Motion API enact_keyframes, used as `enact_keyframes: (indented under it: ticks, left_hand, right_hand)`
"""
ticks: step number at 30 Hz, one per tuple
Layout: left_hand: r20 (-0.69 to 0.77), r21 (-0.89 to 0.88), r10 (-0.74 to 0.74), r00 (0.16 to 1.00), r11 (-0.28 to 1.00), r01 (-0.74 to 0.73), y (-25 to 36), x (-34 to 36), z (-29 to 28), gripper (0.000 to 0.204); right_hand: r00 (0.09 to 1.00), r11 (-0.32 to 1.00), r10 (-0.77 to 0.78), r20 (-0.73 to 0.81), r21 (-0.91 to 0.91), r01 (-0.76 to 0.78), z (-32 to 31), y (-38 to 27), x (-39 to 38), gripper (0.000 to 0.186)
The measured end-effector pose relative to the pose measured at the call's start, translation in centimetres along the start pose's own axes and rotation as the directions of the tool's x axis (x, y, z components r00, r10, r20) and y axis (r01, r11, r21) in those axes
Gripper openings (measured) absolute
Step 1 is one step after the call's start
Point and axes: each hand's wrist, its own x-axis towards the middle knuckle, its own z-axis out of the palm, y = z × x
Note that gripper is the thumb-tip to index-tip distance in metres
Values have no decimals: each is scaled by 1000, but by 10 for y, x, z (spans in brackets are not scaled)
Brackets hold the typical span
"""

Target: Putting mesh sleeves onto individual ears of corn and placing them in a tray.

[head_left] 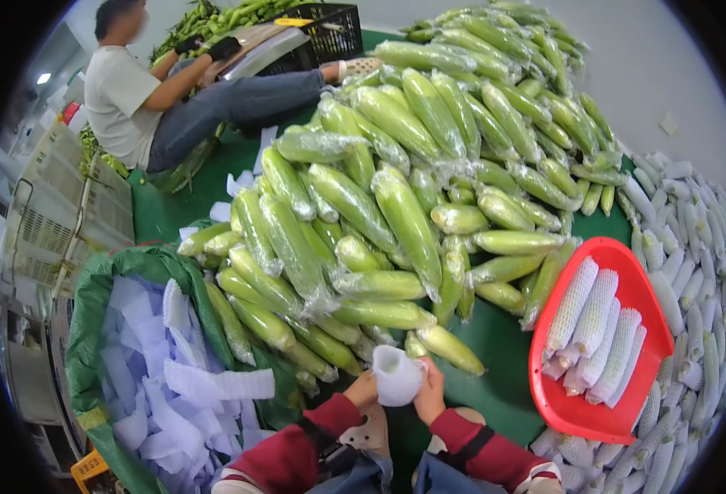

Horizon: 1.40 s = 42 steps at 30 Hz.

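Observation:
Low in front of me I hold a white foam net sleeve (pixel 397 380) with both hands. My left hand (pixel 362 390) is closed on its left side, my right hand (pixel 430 392) on its right. The sleeve's round mouth gapes upward. Just beyond it lies a large heap of long pale-green vegetables (pixel 346 202), many wrapped in clear film; their exact kind I cannot tell. To the left, a green sack (pixel 79 362) is full of loose, flat white foam sleeves (pixel 153 395).
At right, a red plastic basin (pixel 548 387) holds several sleeved pieces (pixel 597 329). Beyond it spreads a big pile of white-sleeved produce (pixel 692 272). Far left, a co-worker (pixel 128 107) in black gloves sits beside a black crate (pixel 338 37). Pale plastic crates (pixel 37 198) stand at left.

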Motion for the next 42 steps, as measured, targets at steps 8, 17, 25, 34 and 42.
enact_keyframes:
  ticks: [8,17,25,34,42]
  left_hand:
    - [135,-426,-115,984,890,162,88,-26,39,24]
    - [56,386,461,885,808,-446,153,-47,84,37]
    - [155,599,354,922,709,-372,173,-87,54,30]
    - [50,825,110,993,556,-103,130,-147,-15,19]
    - [321,698,517,794,-695,171,166,-158,-53,35]
  right_hand:
    - [972,951,-204,115,-214,225,-6,-82,9,12]
    - [341,408,564,752,105,-907,-65,-172,-15,75]
    - [932,420,36,361,-852,314,-219,-294,-58,72]
    - [947,-85,-246,206,-978,190,-253,-212,-94,33]
    - [647,190,-192,737,-619,762,-119,-179,-58,23]
